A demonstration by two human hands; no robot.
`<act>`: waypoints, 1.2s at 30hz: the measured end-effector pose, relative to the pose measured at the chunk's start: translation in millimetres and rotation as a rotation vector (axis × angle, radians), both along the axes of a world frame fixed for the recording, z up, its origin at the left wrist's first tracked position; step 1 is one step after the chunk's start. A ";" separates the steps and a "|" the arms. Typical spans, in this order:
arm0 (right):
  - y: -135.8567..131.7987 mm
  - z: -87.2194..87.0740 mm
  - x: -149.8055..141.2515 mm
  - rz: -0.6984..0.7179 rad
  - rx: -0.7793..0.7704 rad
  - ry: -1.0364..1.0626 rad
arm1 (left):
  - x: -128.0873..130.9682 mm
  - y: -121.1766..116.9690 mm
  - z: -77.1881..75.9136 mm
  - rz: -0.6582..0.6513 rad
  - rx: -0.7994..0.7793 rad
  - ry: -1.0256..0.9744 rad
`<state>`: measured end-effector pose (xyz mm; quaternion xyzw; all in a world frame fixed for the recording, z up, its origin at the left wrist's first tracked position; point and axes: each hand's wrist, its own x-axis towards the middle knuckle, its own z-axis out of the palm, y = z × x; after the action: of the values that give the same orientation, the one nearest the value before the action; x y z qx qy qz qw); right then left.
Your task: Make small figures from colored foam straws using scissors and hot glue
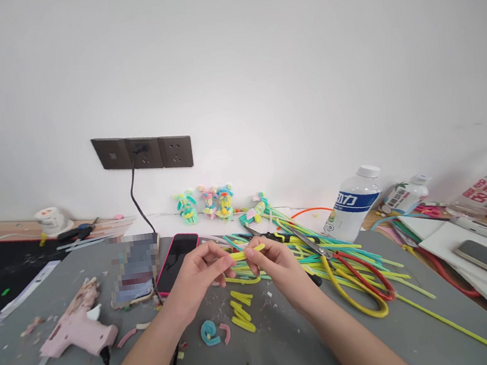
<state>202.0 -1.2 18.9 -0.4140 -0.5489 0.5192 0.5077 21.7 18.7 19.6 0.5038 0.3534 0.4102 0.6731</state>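
Note:
A short yellow pipe cleaner piece [239, 256] stretches between my two hands above the mat. My left hand [204, 273] pinches its left end between thumb and fingers. At its other end, my right hand [277, 266] closes thumb and fingertips on it. Below them on the mat lie several folded yellow pipe cleaner pieces [241, 315], beside a blue curled piece [209, 333] and a small pink piece [225, 333]. Long yellow and teal pipe cleaners [368, 262] spread out to the right of my right hand.
Scissors [354, 287] with red and yellow handles rest on the pipe cleaners. A bottle [353, 204] stands behind them. At left are a pink glue gun [77, 330], a lit phone [136, 269] and a dark phone [178, 261]. Small fuzzy figures [223, 202] stand by the wall.

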 end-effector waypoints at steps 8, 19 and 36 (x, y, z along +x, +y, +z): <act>-1.5 6.5 8.9 0.300 -0.054 0.005 | -3.4 -1.2 -0.9 -0.359 -0.285 -0.111; -7.2 6.4 4.1 0.421 -0.090 0.074 | -1.2 -5.0 -8.8 -0.488 -0.439 -0.146; 2.5 -6.5 3.7 0.131 0.058 -0.139 | 4.3 -1.9 -7.2 -0.270 0.010 0.255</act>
<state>205.8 1.3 12.4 -0.3973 -0.6234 0.5052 0.4452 26.0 16.8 12.4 0.5980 0.3630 0.2504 0.6693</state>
